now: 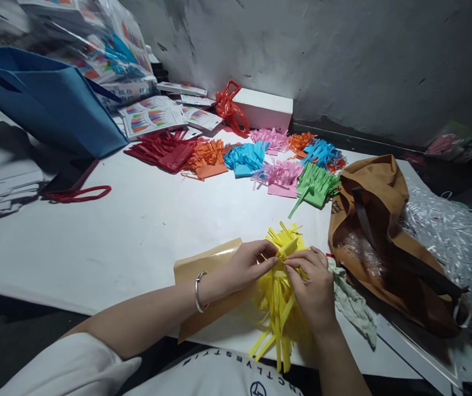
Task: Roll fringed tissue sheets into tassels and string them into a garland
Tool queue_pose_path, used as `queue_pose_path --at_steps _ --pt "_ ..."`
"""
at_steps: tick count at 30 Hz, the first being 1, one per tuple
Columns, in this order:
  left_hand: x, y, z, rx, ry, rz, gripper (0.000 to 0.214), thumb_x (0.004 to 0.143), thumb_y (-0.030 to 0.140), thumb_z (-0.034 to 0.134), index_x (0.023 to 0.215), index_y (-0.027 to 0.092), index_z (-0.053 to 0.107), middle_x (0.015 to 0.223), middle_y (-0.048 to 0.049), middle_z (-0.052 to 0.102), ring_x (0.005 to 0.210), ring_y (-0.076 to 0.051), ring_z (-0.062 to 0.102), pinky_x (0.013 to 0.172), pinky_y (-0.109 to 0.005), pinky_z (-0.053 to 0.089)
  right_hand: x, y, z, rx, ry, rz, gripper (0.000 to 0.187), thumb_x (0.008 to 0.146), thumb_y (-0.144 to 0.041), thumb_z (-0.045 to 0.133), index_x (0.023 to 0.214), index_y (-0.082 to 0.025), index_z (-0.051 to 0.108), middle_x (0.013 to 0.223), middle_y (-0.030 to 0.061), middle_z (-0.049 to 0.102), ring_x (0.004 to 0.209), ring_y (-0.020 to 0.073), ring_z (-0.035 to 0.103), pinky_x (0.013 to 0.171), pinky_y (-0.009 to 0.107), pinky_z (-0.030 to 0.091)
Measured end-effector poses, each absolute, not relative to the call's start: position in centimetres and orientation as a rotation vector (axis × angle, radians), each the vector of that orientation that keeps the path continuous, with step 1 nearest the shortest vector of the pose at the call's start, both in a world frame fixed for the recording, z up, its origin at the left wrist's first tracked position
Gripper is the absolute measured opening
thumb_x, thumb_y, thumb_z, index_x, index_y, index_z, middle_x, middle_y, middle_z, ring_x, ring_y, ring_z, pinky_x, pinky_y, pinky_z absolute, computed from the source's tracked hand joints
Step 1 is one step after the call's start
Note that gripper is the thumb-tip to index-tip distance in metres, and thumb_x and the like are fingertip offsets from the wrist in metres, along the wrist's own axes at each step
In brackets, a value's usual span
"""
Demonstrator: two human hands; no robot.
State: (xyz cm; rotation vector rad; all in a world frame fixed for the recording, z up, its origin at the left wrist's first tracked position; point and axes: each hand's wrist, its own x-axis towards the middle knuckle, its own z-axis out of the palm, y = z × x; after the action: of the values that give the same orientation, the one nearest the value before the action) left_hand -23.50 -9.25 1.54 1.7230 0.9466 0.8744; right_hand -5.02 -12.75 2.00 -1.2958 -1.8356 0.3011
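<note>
Both hands meet over a yellow paper tassel (280,308), whose cut strips hang toward me and over the table's front edge. My left hand (252,263) pinches the folded yellow band near the tassel's middle between thumb and fingers. From the other side, my right hand (310,278) grips the same band, fingertips almost touching those of the left. More yellow strips stick out beyond the hands. Under my left forearm lies a sheet of glossy tan paper (209,259). A crumpled pale cloth (353,302) rests just right of my right hand.
Fringed paper bundles in red (164,151), orange, blue, pink and green (317,184) lie across the table's back. A blue bag (54,104) stands left; a brown bag (378,220) slumps right beside clear plastic (454,247). Printed packs (153,116) and a white box (264,108) sit by the wall.
</note>
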Motion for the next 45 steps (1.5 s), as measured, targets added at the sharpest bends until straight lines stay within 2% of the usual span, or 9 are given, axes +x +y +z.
queue_pose_path --at_steps 5,11,18,25,30,36,39,42,45 --pt "-23.5 -9.3 1.7 1.726 0.927 0.848 0.014 0.093 0.028 0.06 0.097 0.017 0.067 0.094 -0.005 0.072 0.082 -0.016 0.065 0.075 -0.029 0.054 -4.9 -12.6 1.9 -1.327 -1.767 0.407 0.016 0.084 -0.016 0.069 0.07 -0.023 0.063 0.078 -0.0014 0.066 0.079 0.0183 0.062 0.095 0.045 0.043" --pt "-23.3 -9.2 1.5 1.735 0.928 0.793 0.027 0.093 0.043 0.061 0.1 0.017 0.066 0.095 -0.0063 0.071 0.082 -0.017 0.065 0.072 -0.029 0.054 -5.0 -12.3 1.7 -1.362 -1.692 0.562 0.019 0.081 -0.017 0.067 0.066 -0.022 0.057 0.08 0.0009 0.066 0.083 0.0197 0.062 0.079 0.036 0.049" --pt "-23.5 -9.2 1.8 1.854 0.96 0.789 0.023 0.097 0.036 0.054 0.101 0.017 0.066 0.095 -0.0059 0.071 0.082 -0.017 0.064 0.073 -0.029 0.054 -4.0 -12.0 2.8 -1.318 -1.734 0.723 0.02 0.09 -0.029 0.063 0.072 -0.022 0.069 0.084 0.0019 0.071 0.081 0.018 0.068 0.073 0.03 0.054" --pt "-23.4 -9.4 1.7 1.917 0.973 0.811 0.016 0.096 0.027 0.053 0.101 0.017 0.064 0.095 -0.0051 0.07 0.079 -0.015 0.064 0.073 -0.028 0.053 -4.2 -12.6 3.2 -1.3 -1.814 0.415 0.008 0.091 -0.024 0.065 0.084 -0.023 0.07 0.088 0.001 0.07 0.087 0.0199 0.064 0.102 0.047 0.037" --pt "-23.2 -9.6 2.0 1.904 0.946 0.843 0.017 0.097 0.028 0.053 0.101 0.017 0.065 0.094 -0.0053 0.071 0.079 -0.015 0.064 0.072 -0.027 0.053 -4.5 -13.0 2.9 -1.3 -2.015 0.236 0.001 0.09 -0.021 0.067 0.089 -0.022 0.068 0.102 0.0039 0.067 0.099 0.0219 0.063 0.102 0.048 0.037" --pt "-23.3 -9.6 1.7 2.025 0.967 0.842 0.013 0.095 0.023 0.052 0.1 0.017 0.063 0.09 -0.0037 0.069 0.075 -0.015 0.063 0.068 -0.027 0.051 -4.5 -13.0 3.1 -1.351 -1.895 0.236 0.011 0.092 -0.019 0.062 0.082 -0.021 0.066 0.092 0.0028 0.067 0.089 0.019 0.063 0.09 0.039 0.047" --pt "-23.3 -9.7 1.5 2.185 0.999 0.837 0.011 0.094 0.02 0.05 0.098 0.018 0.061 0.086 -0.0028 0.067 0.072 -0.014 0.06 0.065 -0.026 0.049 -4.5 -13.0 3.3 -1.345 -1.893 0.063 0.01 0.092 -0.017 0.062 0.083 -0.02 0.065 0.091 0.0037 0.068 0.089 0.0193 0.063 0.095 0.042 0.046" --pt "-23.2 -9.8 1.4 2.284 1.007 0.853 0.01 0.094 0.02 0.048 0.094 0.018 0.058 0.08 -0.0019 0.064 0.067 -0.014 0.057 0.062 -0.026 0.046 -4.8 -13.1 3.5 -1.286 -2.004 -0.135 0.008 0.093 -0.012 0.057 0.095 -0.016 0.064 0.1 0.0088 0.069 0.097 0.0221 0.064 0.105 0.049 0.039" --pt "-23.0 -9.9 1.3 2.315 0.994 0.874 0.01 0.095 0.02 0.047 0.091 0.018 0.056 0.078 -0.0019 0.062 0.067 -0.015 0.056 0.062 -0.027 0.046 -5.2 -13.1 3.7 -1.267 -2.194 -0.182 0.029 0.093 -0.009 0.052 0.121 -0.011 0.058 0.121 0.0156 0.066 0.114 0.0284 0.061 0.107 0.052 0.036"
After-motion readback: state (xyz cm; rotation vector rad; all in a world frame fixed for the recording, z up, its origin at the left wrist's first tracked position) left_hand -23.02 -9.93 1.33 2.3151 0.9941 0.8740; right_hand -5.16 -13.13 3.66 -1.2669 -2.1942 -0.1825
